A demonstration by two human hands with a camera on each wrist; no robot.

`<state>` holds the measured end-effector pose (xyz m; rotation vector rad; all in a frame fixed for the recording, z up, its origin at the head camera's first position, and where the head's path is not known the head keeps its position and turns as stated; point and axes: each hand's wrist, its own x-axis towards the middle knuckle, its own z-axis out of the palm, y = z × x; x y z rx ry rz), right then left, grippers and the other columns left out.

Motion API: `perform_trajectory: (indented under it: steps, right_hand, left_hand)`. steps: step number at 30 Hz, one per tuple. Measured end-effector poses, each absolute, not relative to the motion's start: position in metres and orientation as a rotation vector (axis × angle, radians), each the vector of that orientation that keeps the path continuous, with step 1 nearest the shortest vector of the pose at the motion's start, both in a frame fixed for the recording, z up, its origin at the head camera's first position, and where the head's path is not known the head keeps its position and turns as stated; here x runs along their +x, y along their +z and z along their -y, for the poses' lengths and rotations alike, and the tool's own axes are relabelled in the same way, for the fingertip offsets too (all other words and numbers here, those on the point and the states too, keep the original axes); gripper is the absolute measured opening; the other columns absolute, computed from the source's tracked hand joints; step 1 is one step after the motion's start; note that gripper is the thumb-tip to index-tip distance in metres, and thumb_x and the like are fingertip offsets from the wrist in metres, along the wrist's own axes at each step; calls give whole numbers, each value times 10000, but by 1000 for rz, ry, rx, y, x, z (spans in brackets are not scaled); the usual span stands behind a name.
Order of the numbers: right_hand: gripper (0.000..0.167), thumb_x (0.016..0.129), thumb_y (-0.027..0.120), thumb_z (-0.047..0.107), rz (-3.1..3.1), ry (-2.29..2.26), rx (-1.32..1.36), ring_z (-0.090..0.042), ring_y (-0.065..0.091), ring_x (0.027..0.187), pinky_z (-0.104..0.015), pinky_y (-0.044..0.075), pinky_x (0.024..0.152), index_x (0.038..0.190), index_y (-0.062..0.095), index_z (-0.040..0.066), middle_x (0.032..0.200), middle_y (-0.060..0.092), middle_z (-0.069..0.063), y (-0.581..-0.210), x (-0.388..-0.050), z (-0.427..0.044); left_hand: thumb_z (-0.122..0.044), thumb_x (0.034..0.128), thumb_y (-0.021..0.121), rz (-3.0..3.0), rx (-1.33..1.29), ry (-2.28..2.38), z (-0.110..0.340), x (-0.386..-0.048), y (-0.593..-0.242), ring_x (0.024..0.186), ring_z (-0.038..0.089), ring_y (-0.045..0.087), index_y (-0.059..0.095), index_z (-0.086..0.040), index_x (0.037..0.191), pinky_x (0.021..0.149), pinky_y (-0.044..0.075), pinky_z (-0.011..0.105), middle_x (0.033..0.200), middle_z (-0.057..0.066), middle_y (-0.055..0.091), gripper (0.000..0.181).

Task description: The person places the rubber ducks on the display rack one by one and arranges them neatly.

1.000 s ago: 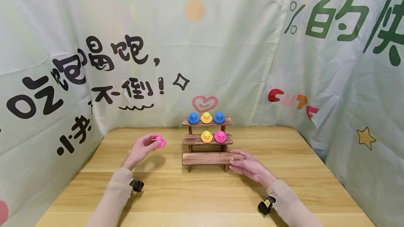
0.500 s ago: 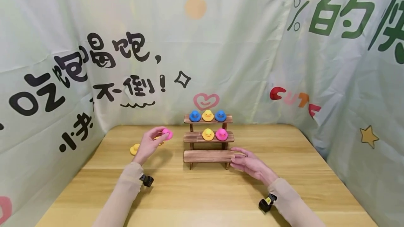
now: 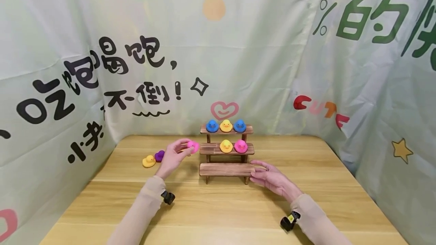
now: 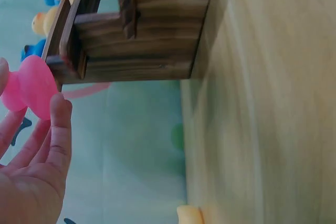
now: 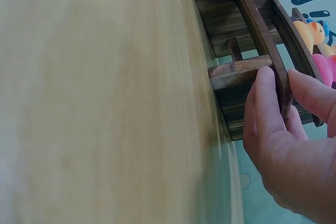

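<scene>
My left hand (image 3: pixel 172 158) pinches a pink rubber duck (image 3: pixel 193 146) in the air, just left of the three-tier wooden stand (image 3: pixel 225 169). The left wrist view shows this duck (image 4: pixel 34 86) between thumb and fingertips, its flat base turned toward the stand. With thumb and fingers on either side, my right hand (image 5: pixel 296 156) grips the end of the stand's lowest shelf. On the top shelf sit a blue duck (image 3: pixel 212 126), a yellow duck (image 3: pixel 226 126) and another blue duck (image 3: pixel 240 126). The middle shelf bears a yellow duck (image 3: pixel 226 146) and a pink duck (image 3: pixel 241 146) toward its right.
Behind my left wrist, a yellow duck (image 3: pixel 148 161) and a partly hidden purple duck (image 3: pixel 159 156) lie on the wooden table (image 3: pixel 218 211). Printed cloth (image 3: pixel 259 67) hangs around the table's back and sides.
My left hand has carried the pink duck rightward toward the stand, uncovering the yellow and purple ducks behind it. My right hand keeps its grip on the lowest shelf.
</scene>
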<state>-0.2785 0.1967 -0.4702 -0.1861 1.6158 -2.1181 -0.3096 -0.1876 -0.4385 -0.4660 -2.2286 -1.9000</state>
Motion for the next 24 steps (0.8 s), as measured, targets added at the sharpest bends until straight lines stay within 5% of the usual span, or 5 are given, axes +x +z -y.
perform_trajectory:
  steps: [10, 14, 18, 24]
  right_hand:
    - [568, 949, 548, -63, -1603, -2130, -178, -151, 664, 918, -320, 544, 935, 1465, 312, -29, 1016, 497, -74, -470, -278, -197]
    - [538, 943, 554, -68, -1594, -2139, -167, -154, 665, 918, -318, 545, 933, 1441, 357, -17, 1024, 493, -77, -470, -278, -197]
    - [528, 942, 548, -76, -1601, -2137, -163, -161, 665, 926, -317, 546, 930, 1434, 365, -21, 1032, 504, -78, -470, -278, -196]
    - [538, 942, 543, -80, -1614, -2133, -146, -155, 653, 915, -316, 546, 929, 1443, 352, -28, 1039, 481, -79, -470, -278, -196]
  left_hand:
    - [-284, 803, 818, 2211, -458, -1872, 177, -309, -439, 1150, 274, 632, 666, -131, 1192, 877, 551, 261, 1230, 95, 671, 445]
    - [-241, 792, 827, 2191, -495, -1827, 173, -310, -437, 1184, 311, 611, 668, -122, 1195, 933, 542, 336, 1252, 93, 663, 449]
    - [-183, 817, 804, 2193, -533, -1782, 169, -309, -437, 1185, 293, 614, 656, -100, 1223, 972, 519, 432, 1283, 100, 633, 440]
    - [-228, 814, 806, 2186, -636, -1670, 160, -310, -431, 1160, 253, 610, 694, -125, 1175, 930, 546, 371, 1248, 65, 631, 392]
